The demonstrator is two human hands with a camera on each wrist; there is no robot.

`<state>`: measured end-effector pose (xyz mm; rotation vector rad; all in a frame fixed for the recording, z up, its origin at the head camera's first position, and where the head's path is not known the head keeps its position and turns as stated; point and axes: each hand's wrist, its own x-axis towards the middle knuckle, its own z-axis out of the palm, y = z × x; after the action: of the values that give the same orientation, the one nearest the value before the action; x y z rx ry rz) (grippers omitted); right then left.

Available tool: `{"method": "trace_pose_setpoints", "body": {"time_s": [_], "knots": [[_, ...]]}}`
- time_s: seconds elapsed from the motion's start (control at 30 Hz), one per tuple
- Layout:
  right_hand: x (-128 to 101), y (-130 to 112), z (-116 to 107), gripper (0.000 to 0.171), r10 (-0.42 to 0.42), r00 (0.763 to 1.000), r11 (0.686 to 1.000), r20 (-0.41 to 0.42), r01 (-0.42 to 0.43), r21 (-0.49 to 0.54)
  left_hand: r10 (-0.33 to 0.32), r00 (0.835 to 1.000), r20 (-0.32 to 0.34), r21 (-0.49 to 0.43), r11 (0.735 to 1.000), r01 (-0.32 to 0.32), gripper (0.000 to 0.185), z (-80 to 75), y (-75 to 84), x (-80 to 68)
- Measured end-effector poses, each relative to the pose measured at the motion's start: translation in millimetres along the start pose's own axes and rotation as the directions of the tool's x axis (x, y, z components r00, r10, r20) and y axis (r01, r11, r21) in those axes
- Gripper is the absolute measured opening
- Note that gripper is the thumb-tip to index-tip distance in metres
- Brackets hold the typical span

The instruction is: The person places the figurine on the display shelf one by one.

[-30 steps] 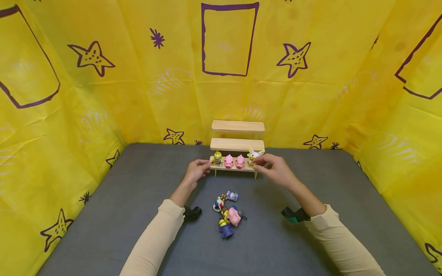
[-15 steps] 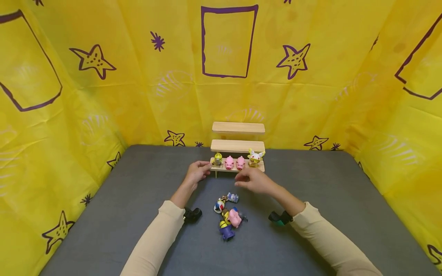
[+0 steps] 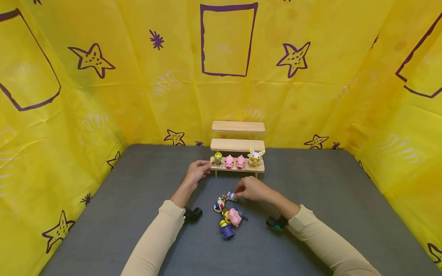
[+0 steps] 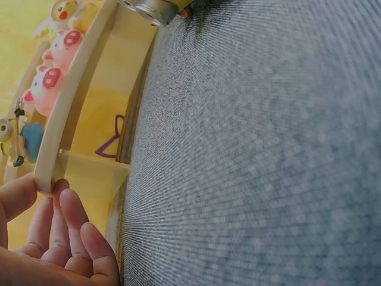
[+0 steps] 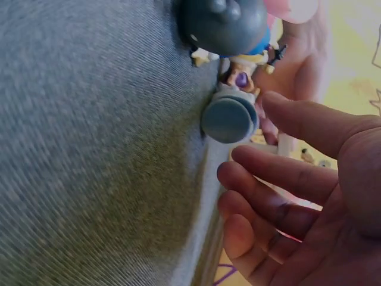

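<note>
A three-step wooden shelf (image 3: 237, 145) stood beyond both hands, its lowest step carrying four small figures (image 3: 235, 161). The right wrist view was blurred, the toys there hard to identify. The left hand (image 3: 198, 170) pinched the lowest step's left end between thumb and fingers. The right hand (image 3: 251, 189), fingers loosely spread, touched a small blue-grey figure (image 3: 232, 196) atop the toy pile (image 3: 228, 216) just below it.
</note>
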<state>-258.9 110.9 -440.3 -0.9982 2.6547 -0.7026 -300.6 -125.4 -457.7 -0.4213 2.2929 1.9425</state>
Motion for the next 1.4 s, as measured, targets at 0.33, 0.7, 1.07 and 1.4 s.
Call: {"method": "trace_pose_setpoints", "body": {"time_s": [0.33,0.7,1.07,1.4], "knots": [[-0.9,0.3,9.9,0.02,-0.001,1.0,1.0,-0.017,0.001,-0.013,0.0,1.0,-0.005,0.024,1.0,0.0,0.027,0.4,2.6,-2.2],[-1.0,0.9,10.8,0.013,-0.027,0.998,0.997,-0.048,0.024,-0.069,0.038,0.999,-0.01,0.037,0.999,-0.037,0.028,-0.6,4.3,-2.0],[-3.8,3.4,9.9,0.014,-0.05,0.995,0.999,-0.089,0.05,0.004,0.026,0.999,-0.02,0.034,0.999,-0.026,0.028,-0.3,1.3,-1.1],[-9.1,2.2,1.2,0.012,-0.115,0.986,0.986,-0.124,0.129,0.107,0.018,1.0,-0.014,0.029,0.999,-0.018,0.027,0.3,1.9,-3.7]]}}
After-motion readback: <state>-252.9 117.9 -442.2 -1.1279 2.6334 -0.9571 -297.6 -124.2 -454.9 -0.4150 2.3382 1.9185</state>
